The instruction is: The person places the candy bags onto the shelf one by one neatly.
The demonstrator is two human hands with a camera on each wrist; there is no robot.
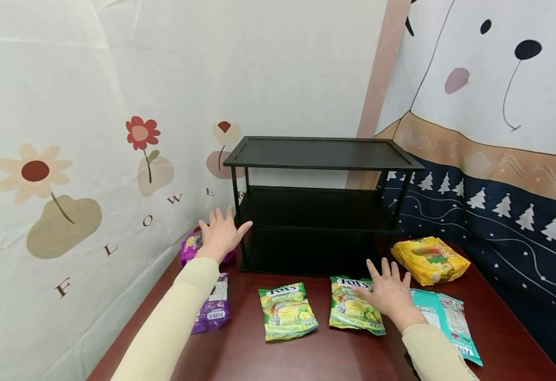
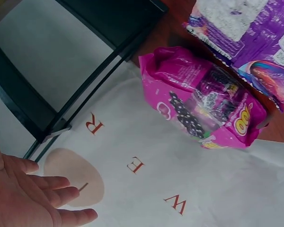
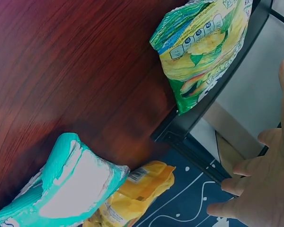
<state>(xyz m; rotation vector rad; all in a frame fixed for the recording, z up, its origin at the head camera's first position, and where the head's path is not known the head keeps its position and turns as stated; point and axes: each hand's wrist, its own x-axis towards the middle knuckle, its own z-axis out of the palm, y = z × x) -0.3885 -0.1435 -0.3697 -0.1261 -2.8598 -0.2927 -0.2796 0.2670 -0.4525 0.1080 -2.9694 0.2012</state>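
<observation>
My left hand [image 1: 220,234] is held out with its fingers spread, in front of the left side of a black tiered shelf [image 1: 322,153]. Behind it in the head view lies a magenta snack bag [image 1: 191,247], and below, a purple Fox's bag [image 1: 213,309]. My right hand [image 1: 388,290] also has spread fingers and overlaps a green Fox's bag [image 1: 349,312] in the head view. A second green Fox's bag [image 1: 287,312] lies to its left. Right of that hand are a yellow bag [image 1: 430,260] and a teal bag [image 1: 449,317]. Neither hand holds anything.
The shelf stands at the back of a dark red wooden table [image 1: 316,360]. Flower-printed cloth [image 1: 92,79] hangs along the left and back, and a navy patterned cloth [image 1: 506,254] covers the right side.
</observation>
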